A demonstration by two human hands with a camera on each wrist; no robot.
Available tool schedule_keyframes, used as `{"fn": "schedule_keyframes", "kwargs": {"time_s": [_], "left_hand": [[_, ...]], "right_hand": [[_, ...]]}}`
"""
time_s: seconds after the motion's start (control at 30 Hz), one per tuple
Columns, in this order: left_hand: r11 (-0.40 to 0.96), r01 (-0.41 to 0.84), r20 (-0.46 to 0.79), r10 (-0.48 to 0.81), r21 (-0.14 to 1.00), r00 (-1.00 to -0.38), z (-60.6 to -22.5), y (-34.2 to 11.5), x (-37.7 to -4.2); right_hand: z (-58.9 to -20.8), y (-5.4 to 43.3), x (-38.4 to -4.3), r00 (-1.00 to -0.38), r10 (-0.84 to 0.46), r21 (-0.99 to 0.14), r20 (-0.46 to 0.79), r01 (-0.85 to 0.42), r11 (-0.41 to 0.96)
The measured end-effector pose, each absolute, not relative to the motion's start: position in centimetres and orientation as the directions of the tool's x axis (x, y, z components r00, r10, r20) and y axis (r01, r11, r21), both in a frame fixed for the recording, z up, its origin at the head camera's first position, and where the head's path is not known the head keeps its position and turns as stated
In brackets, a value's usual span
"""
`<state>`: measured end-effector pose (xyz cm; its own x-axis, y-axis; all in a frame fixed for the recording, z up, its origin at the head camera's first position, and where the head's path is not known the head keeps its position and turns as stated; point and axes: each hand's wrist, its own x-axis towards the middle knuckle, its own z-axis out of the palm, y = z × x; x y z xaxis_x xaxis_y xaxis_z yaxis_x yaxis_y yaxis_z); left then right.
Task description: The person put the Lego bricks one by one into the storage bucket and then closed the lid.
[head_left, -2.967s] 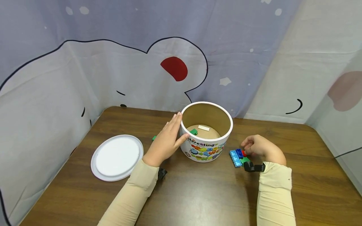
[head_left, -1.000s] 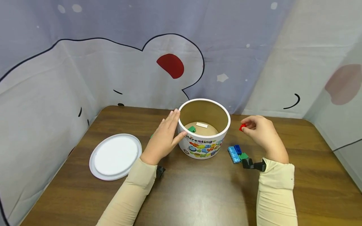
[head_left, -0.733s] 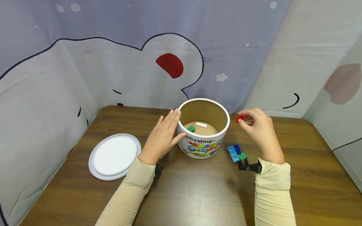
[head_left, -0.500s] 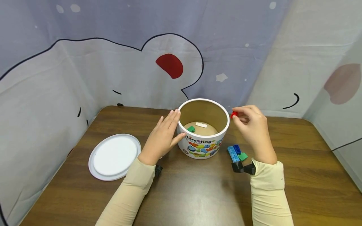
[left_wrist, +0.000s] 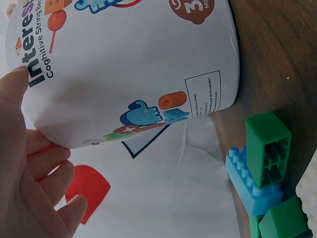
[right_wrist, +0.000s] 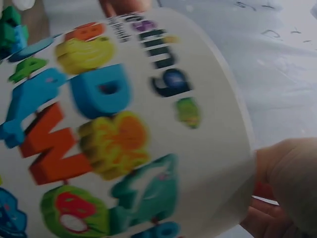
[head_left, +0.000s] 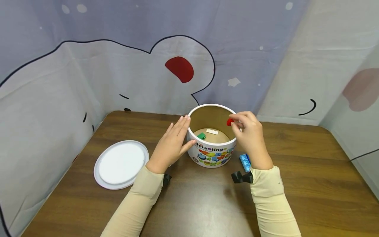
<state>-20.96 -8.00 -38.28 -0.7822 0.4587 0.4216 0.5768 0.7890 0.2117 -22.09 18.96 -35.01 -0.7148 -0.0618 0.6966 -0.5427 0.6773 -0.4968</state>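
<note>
A round white bucket (head_left: 211, 156), printed with colourful toys, stands open-topped on the table. My left hand (head_left: 170, 146) rests with straight fingers against its left side, thumb near the front rim. Between thumb and fingertips my right hand (head_left: 250, 138) pinches a small red toy brick (head_left: 229, 122), which overlaps the inside of the bucket near the right rim. A green brick (head_left: 201, 136) and a white brick (head_left: 212, 131) lie on the bucket's floor. Below the right hand a light blue brick (head_left: 245, 163) lies on the table, its neighbours mostly hidden by the wrist.
A round white lid (head_left: 121, 163) lies flat on the table to the left. Left of the bucket, the left wrist view shows a green brick (left_wrist: 267, 148), a light blue brick (left_wrist: 252, 191) and another green brick (left_wrist: 285, 220). A printed cloth (head_left: 133, 75) hangs behind the table.
My right hand has picked the red brick up from the group on the table and carried it up and left to the bucket's opening. The left hand stays at the bucket.
</note>
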Motion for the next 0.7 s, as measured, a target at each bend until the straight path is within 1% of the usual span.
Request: {"fn": "schedule_keyframes", "kwargs": {"time_s": [0.1,0.17,0.27,0.57,0.7], "left_hand": [[0.788,0.577,0.423,0.458,0.214,-0.782,-38.3,-8.0,-20.9],[0.787,0.578,0.424,0.458,0.215,-0.781,-38.3,-8.0,-20.9],[0.787,0.576,0.418,0.458,0.221,-0.785,-38.2,-8.0,-20.9],[0.783,0.576,0.413,0.456,0.234,-0.788,-38.2,-7.9,-21.0],[0.781,0.577,0.415,0.455,0.239,-0.788,-38.2,-8.0,-21.0]], "right_hand": [[-35.1,18.8,-22.2,-0.678,-0.075,-0.438,0.731,-0.551,0.71],[-35.0,18.8,-22.2,-0.661,-0.073,-0.426,0.747,-0.56,0.71],[-34.8,19.1,-22.1,-0.654,-0.061,-0.428,0.754,-0.559,0.71],[-34.1,20.8,-21.6,-0.693,-0.004,-0.491,0.721,-0.515,0.703],[-34.0,22.1,-21.6,-0.732,0.013,-0.519,0.681,-0.47,0.714]]}}
